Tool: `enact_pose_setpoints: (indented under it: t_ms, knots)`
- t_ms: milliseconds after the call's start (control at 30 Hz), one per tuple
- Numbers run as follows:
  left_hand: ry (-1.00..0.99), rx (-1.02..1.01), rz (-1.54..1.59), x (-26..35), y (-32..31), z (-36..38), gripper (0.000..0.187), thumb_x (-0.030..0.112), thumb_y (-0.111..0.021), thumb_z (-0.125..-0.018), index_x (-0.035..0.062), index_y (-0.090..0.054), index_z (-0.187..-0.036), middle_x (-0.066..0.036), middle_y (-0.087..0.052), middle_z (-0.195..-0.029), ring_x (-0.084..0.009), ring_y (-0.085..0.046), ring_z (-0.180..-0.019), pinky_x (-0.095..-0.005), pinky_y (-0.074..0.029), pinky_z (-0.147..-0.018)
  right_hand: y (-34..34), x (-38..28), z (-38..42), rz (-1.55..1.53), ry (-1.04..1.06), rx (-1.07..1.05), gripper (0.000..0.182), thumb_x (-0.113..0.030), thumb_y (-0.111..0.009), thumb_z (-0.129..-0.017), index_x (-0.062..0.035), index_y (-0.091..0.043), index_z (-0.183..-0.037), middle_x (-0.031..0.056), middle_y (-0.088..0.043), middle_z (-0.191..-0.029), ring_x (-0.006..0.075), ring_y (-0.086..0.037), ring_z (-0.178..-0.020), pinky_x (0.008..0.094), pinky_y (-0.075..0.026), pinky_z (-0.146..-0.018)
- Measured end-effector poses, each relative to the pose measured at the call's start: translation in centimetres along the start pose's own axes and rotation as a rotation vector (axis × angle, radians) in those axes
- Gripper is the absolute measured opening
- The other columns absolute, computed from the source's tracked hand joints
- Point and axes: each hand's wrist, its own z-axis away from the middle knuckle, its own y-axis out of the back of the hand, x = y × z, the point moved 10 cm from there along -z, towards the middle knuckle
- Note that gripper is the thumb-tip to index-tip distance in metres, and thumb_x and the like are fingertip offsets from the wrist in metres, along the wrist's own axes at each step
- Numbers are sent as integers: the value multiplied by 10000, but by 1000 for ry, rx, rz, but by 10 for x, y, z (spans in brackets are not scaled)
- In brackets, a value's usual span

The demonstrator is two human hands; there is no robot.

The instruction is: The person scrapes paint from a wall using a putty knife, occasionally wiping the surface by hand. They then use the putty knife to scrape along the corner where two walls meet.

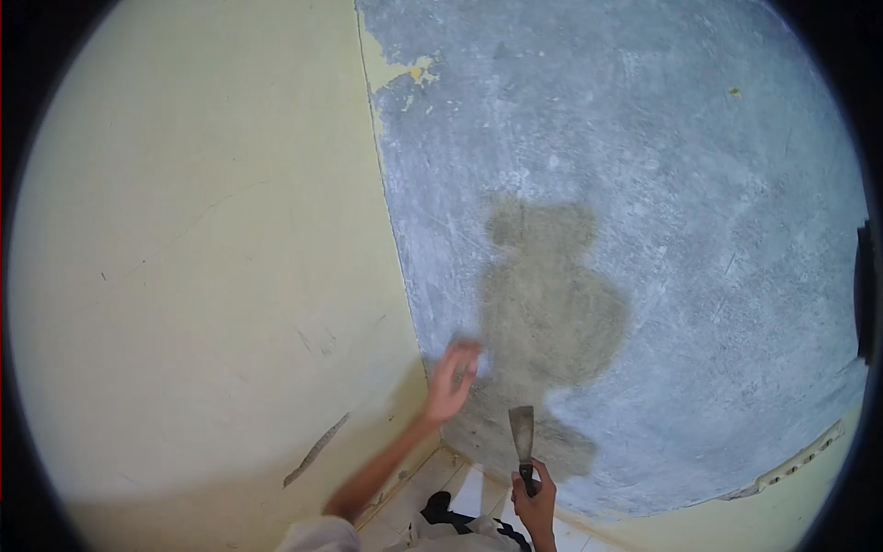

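My right hand grips the dark handle of a putty knife, its flat metal blade pointing up in front of the wall. Higher and to the left, my left hand is raised with fingers stretched out and slightly blurred, holding nothing. Its fingertips overlap the left edge of a darker, damp-looking patch on the grey scraped wall. That patch runs down behind the putty knife.
A cream-painted wall meets the grey one at a corner on the left, with a dark gouge low on it. Flakes of cream paint cling near the top. White floor tiles and a dark shoe show below.
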Motion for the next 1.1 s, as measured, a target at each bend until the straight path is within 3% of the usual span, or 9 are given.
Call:
enact_pose_setpoints:
  t_ms: [67, 133, 200, 233, 333, 400, 633, 833, 1100]
  knots:
    - [574, -147, -82, -125, -38, 161, 291, 179, -543, -928, 8, -582, -1159, -221, -604, -1119, -346, -578, -1084, -386, -441, -949, 20, 20, 12, -114, -180, -63, 379, -127, -605, -917, -50, -496, -1272, 64, -578, -615, 144, -555, -480, 310, -431, -455]
    - [403, -352, -281, -138, -43, 304, 330, 247, -566, -927, 18, -616, -1159, -234, -643, -1075, -363, -613, -1027, -407, -466, -916, 39, 40, 18, -185, -168, -64, 374, -129, -631, -902, -26, -522, -1245, 38, -565, -612, 102, -520, -462, 276, -397, -425]
    - [1254, -218, 7, -86, -3, 379, 286, 223, -601, -907, 14, -641, -1100, -205, -664, -1011, -348, -648, -926, -386, -514, -832, 45, 81, 24, -249, -207, -137, 422, -141, -648, -896, -20, -516, -1278, 56, -578, -616, 133, -516, -436, 261, -397, -413]
    - [1056, -3, 5, -62, 16, 398, 259, 219, -562, -947, 4, -646, -1065, -139, -691, -952, -177, -683, -851, -322, -537, -793, 46, 82, 23, -241, -213, -148, 422, -141, -648, -896, -20, -516, -1278, 56, -578, -616, 133, -516, -436, 261, -397, -413]
    - [980, -75, -113, -21, 27, 406, 226, 180, -574, -940, 1, -645, -1058, -139, -691, -951, -174, -681, -869, -323, -537, -814, 55, 28, 12, 290, 186, -83, 310, -279, -514, -983, -79, -531, -1220, 53, -605, -700, 232, -557, -564, 334, -447, -520]
    - [1086, -88, 77, -49, 13, 424, 212, 156, -589, -924, -2, -642, -1055, -148, -692, -959, -227, -684, -884, -342, -533, -807, 40, 3, -14, 319, 274, -199, 391, -206, -579, -937, -69, -492, -1293, 87, -613, -702, 240, -556, -523, 318, -447, -485]
    - [181, -243, 29, -45, -41, 189, 214, 93, -569, -904, 33, -601, -1107, -183, -641, -1030, -360, -622, -938, -411, -500, -823, -25, -266, -67, 802, 996, -266, 696, 12, -621, -802, -150, -407, -1444, 105, -530, -739, 217, -523, -539, 349, -459, -430]
    - [195, -500, 230, -63, -18, 167, 252, 116, -576, -905, 44, -588, -1146, -167, -621, -1090, -316, -638, -939, -388, -501, -831, -64, -512, -106, 1370, 1353, 604, 478, -104, -578, -887, -232, -542, -1346, 62, -549, -612, 180, -468, -422, 338, -398, -414]
    - [645, -630, 160, -178, 87, 295, 264, 166, -581, -923, 55, -607, -1161, -138, -657, -1096, -254, -659, -941, -359, -523, -826, -151, -555, -105, 1821, 1188, 863, 320, -45, -613, -826, -106, -661, -1136, 85, -591, -585, 190, -606, -513, 313, -447, -429]
